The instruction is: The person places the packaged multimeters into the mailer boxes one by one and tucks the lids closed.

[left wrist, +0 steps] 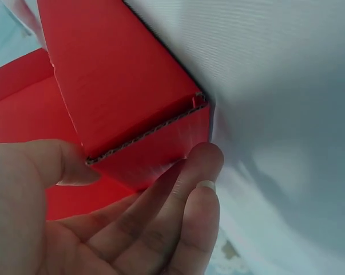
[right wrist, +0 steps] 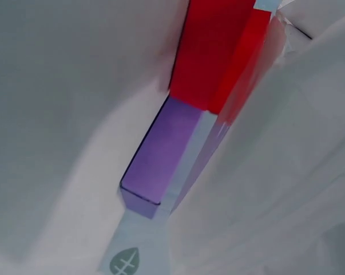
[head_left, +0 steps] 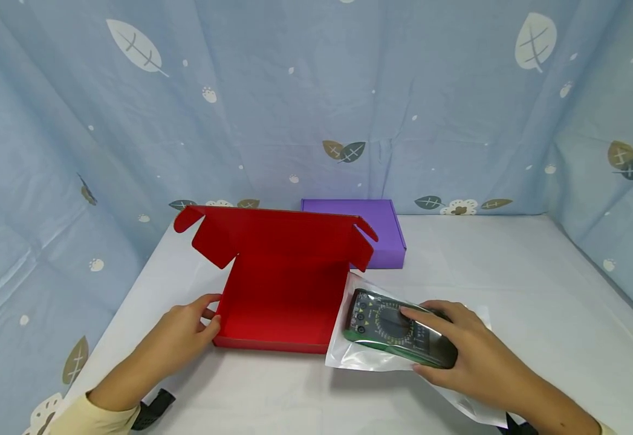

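A red cardboard box (head_left: 282, 302) stands on the white table with its flapped lid raised at the back, and its inside is bare. At its front left corner my left hand (head_left: 188, 326) holds the side wall; the left wrist view shows the thumb at the wall's edge (left wrist: 91, 161) and the fingers along the outside. My right hand (head_left: 465, 347) grips a black and green multimeter (head_left: 389, 323) in a clear plastic bag (head_left: 343, 355), tilted beside the box's right front. In the right wrist view the whitish bag (right wrist: 275, 166) covers much of the picture, hiding hand and meter.
Behind the red box's right side lies a closed purple box (head_left: 378, 232), near the back edge of the table. A blue leaf-print curtain (head_left: 294, 109) hangs behind and at both sides. The white tabletop (head_left: 555, 290) stretches to the right.
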`<act>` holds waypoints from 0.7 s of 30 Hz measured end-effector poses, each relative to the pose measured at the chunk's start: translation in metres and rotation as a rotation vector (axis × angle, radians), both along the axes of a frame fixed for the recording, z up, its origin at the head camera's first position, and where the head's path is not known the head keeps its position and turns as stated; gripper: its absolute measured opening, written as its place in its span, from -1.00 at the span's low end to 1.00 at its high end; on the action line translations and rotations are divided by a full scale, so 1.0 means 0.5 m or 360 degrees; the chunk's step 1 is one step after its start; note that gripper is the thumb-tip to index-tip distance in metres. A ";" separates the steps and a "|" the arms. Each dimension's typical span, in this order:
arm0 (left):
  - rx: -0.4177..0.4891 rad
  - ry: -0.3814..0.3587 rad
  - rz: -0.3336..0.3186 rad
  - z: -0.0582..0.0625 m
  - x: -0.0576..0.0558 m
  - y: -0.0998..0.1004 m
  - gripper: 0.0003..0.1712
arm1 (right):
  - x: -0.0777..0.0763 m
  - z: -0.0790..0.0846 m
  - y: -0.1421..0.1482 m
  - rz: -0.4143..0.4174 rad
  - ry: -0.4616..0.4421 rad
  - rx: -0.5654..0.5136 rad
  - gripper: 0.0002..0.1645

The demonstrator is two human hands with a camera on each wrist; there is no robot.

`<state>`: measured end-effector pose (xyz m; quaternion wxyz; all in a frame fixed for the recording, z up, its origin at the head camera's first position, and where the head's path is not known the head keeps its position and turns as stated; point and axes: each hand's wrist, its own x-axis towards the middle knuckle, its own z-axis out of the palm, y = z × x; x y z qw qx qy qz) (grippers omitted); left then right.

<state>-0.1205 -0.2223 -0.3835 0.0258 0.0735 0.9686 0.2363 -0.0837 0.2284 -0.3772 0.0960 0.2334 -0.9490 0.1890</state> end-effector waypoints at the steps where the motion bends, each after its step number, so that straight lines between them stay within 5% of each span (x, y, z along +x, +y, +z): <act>1: 0.0004 -0.0008 -0.0008 0.001 -0.001 0.004 -0.47 | -0.002 0.000 -0.002 0.0003 0.0006 0.0002 0.03; 12: 0.0021 -0.0092 -0.0049 -0.002 -0.014 0.054 -0.48 | -0.023 0.017 -0.036 0.0082 -0.0016 -0.0020 0.00; 21: 0.0058 -0.0028 -0.0101 -0.016 -0.015 0.098 -0.51 | -0.040 0.028 -0.055 0.0137 0.0046 -0.0054 0.01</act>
